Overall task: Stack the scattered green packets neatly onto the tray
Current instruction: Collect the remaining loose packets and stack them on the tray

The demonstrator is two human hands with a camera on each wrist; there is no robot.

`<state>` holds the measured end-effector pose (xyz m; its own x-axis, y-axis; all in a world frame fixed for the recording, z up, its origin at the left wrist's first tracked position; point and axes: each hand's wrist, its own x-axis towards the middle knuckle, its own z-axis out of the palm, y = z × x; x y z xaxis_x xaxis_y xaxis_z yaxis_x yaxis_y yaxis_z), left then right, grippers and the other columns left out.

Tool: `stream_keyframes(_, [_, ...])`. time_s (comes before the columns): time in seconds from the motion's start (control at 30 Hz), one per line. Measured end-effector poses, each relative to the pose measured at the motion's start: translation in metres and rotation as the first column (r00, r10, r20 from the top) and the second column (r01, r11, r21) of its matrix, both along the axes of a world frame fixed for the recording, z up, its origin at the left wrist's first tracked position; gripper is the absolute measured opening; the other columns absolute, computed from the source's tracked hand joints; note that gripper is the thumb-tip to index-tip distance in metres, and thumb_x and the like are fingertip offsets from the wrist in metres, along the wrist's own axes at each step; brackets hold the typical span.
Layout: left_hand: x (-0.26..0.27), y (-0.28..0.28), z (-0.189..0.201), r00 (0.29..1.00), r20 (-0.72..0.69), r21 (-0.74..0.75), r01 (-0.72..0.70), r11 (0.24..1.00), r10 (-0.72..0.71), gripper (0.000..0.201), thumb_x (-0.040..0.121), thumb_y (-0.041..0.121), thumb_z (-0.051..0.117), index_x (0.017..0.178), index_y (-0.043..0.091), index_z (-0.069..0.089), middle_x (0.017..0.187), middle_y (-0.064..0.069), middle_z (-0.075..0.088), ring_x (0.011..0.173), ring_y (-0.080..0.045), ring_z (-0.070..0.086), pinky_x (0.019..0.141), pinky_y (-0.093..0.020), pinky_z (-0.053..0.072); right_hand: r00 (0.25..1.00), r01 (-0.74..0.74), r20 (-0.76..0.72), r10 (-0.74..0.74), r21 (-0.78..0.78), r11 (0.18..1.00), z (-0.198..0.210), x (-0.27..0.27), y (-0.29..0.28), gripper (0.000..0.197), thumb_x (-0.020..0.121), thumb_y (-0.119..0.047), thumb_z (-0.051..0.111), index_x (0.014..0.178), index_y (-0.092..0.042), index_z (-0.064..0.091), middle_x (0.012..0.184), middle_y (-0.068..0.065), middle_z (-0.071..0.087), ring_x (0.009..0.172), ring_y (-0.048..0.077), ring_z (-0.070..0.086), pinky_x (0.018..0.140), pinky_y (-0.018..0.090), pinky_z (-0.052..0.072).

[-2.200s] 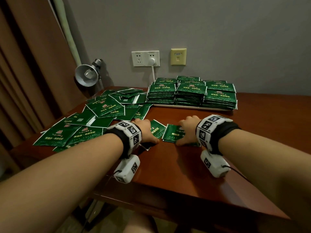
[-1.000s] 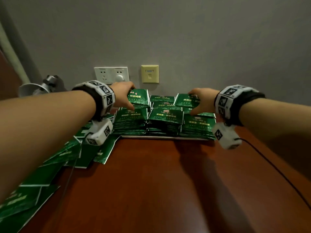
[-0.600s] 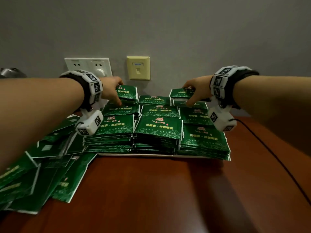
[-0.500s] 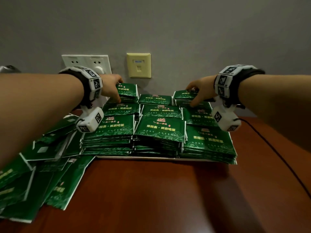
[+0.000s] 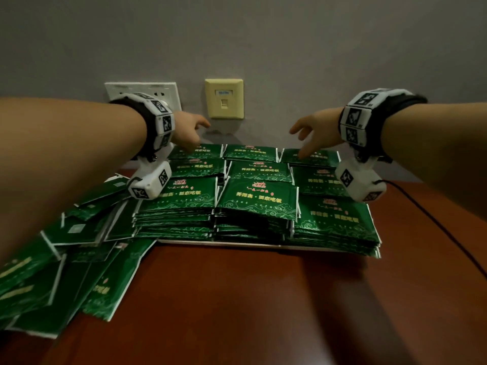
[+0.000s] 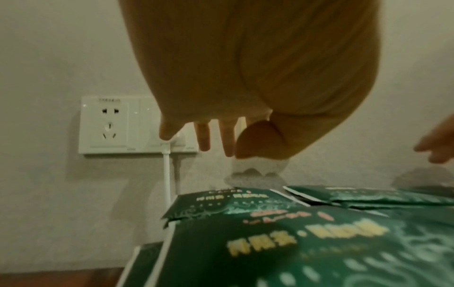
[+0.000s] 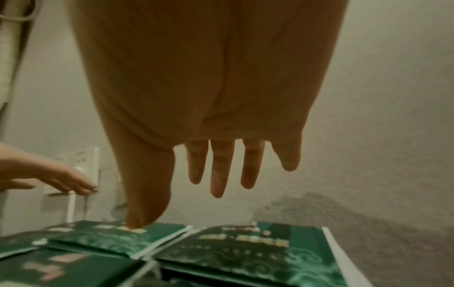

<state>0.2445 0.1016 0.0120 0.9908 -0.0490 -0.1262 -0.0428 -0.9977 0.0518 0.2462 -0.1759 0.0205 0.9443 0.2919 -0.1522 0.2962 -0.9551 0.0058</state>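
Observation:
Green packets stand in several neat stacks (image 5: 257, 196) on a thin white tray (image 5: 218, 243) against the wall. My left hand (image 5: 197, 138) hovers open just above the back-left stack (image 5: 196, 151), holding nothing. My right hand (image 5: 300, 143) hangs open over the back-right stack (image 5: 308, 156) with fingers spread. The left wrist view shows the left hand (image 6: 230, 149) with straight fingers above a packet (image 6: 233, 200). Seen from the right wrist, the right hand (image 7: 181, 194) has its thumb tip at a packet (image 7: 117, 236). Loose packets (image 5: 66, 259) lie heaped left of the tray.
A white wall socket (image 5: 142, 93) with a plugged white cable (image 6: 168, 174) and a beige wall plate (image 5: 224, 98) sit close behind the tray. A black cable (image 5: 434, 227) trails over the brown table (image 5: 250, 312) on the right.
Both hands carried packets from the near table to the tray's back row, set them on the back stacks and let go. They are now lifted slightly and empty.

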Motion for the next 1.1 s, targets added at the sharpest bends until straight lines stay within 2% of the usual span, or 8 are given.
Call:
stream_keyframes(0.13, [-0.041, -0.008, 0.016, 0.999, 0.045, 0.063, 0.023, 0.998, -0.026, 0.08, 0.08, -0.003, 0.052, 0.151, 0.025, 0.028, 0.145, -0.008, 0.045, 0.099, -0.021, 0.061, 0.061, -0.024, 0.053, 0.997, -0.081, 0.008, 0.081, 0.029, 0.996, 0.015, -0.039, 0.023, 0.07, 0.087, -0.042, 0.067, 0.147, -0.024, 0.036, 0.137, -0.006, 0.054, 0.121, 0.019, 0.054, 0.102, 0.032, 0.039])
stream_keyframes(0.23, [-0.081, -0.015, 0.017, 0.998, 0.049, 0.098, 0.032, 0.995, -0.037, 0.078, 0.078, 0.001, 0.055, 0.149, 0.025, 0.031, 0.14, -0.01, 0.048, 0.105, -0.025, 0.06, 0.079, -0.034, 0.057, 0.988, -0.152, -0.01, 0.152, 0.04, 0.988, 0.019, -0.076, 0.045, 0.069, 0.088, -0.041, 0.067, 0.147, -0.022, 0.036, 0.138, -0.004, 0.054, 0.12, 0.02, 0.055, 0.098, 0.029, 0.04])
stream_keyframes(0.33, [-0.126, -0.021, 0.005, 0.997, 0.06, 0.179, 0.037, 0.983, -0.048, 0.075, 0.08, 0.01, 0.059, 0.148, 0.024, 0.033, 0.142, -0.013, 0.045, 0.124, -0.034, 0.046, 0.099, -0.042, 0.047, 0.975, -0.223, -0.008, 0.223, 0.027, 0.974, 0.016, -0.118, 0.07, 0.068, 0.088, -0.043, 0.065, 0.147, -0.021, 0.037, 0.139, -0.001, 0.053, 0.124, 0.021, 0.052, 0.102, 0.031, 0.04])
stream_keyframes(0.5, [-0.218, -0.014, -0.037, 0.994, 0.085, 0.125, -0.074, 0.989, 0.064, 0.071, 0.079, 0.021, 0.058, 0.145, 0.023, 0.034, 0.138, -0.014, 0.04, 0.128, -0.036, 0.035, 0.103, -0.048, 0.039, 0.944, -0.328, 0.009, 0.328, -0.011, 0.944, -0.01, -0.202, 0.114, 0.07, 0.087, -0.042, 0.066, 0.146, -0.017, 0.039, 0.14, 0.002, 0.051, 0.123, 0.023, 0.052, 0.098, 0.032, 0.042])
stream_keyframes(0.7, [-0.314, 0.017, -0.081, 0.963, 0.11, 0.113, -0.257, 0.96, 0.245, 0.056, 0.08, 0.027, 0.059, 0.133, 0.018, 0.044, 0.137, -0.013, 0.041, 0.13, -0.036, 0.033, 0.107, -0.054, 0.033, 0.929, -0.369, -0.094, 0.358, -0.191, 0.909, -0.07, -0.286, 0.17, 0.044, 0.095, -0.029, 0.056, 0.134, -0.01, 0.051, 0.133, 0.008, 0.056, 0.119, 0.026, 0.056, 0.096, 0.033, 0.044])
stream_keyframes(0.9, [-0.346, 0.043, -0.105, 0.91, 0.065, 0.082, -0.414, 0.906, 0.41, 0.044, 0.085, 0.026, 0.056, 0.126, 0.014, 0.046, 0.137, -0.014, 0.039, 0.132, -0.035, 0.031, 0.109, -0.055, 0.029, 0.953, -0.301, -0.059, 0.296, -0.237, 0.923, -0.121, -0.302, 0.218, 0.062, 0.077, -0.044, 0.067, 0.131, -0.025, 0.043, 0.134, 0.005, 0.053, 0.114, 0.042, 0.053, 0.093, 0.056, 0.045])
stream_keyframes(1.0, [-0.341, 0.052, -0.11, 0.885, 0.049, 0.057, -0.466, 0.883, 0.463, 0.05, 0.086, 0.031, 0.056, 0.131, 0.014, 0.043, 0.141, -0.015, 0.036, 0.134, -0.035, 0.029, 0.109, -0.054, 0.028, 0.96, -0.279, -0.051, 0.274, -0.213, 0.936, -0.12, -0.301, 0.224, 0.074, 0.09, -0.04, 0.051, 0.153, -0.028, 0.014, 0.157, 0.004, 0.024, 0.136, 0.041, 0.033, 0.107, 0.056, 0.032])
stream_keyframes(1.1, [-0.334, 0.051, -0.12, 0.864, -0.035, 0.068, -0.499, 0.864, 0.502, 0.067, 0.089, 0.047, 0.055, 0.141, 0.011, 0.034, 0.147, -0.019, 0.031, 0.136, -0.04, 0.027, 0.111, -0.054, 0.028, 0.964, -0.266, -0.036, 0.264, -0.203, 0.942, -0.122, -0.288, 0.23, 0.076, 0.095, -0.053, 0.041, 0.154, -0.032, -0.002, 0.162, 0.003, 0.002, 0.144, 0.04, 0.019, 0.113, 0.051, 0.021])
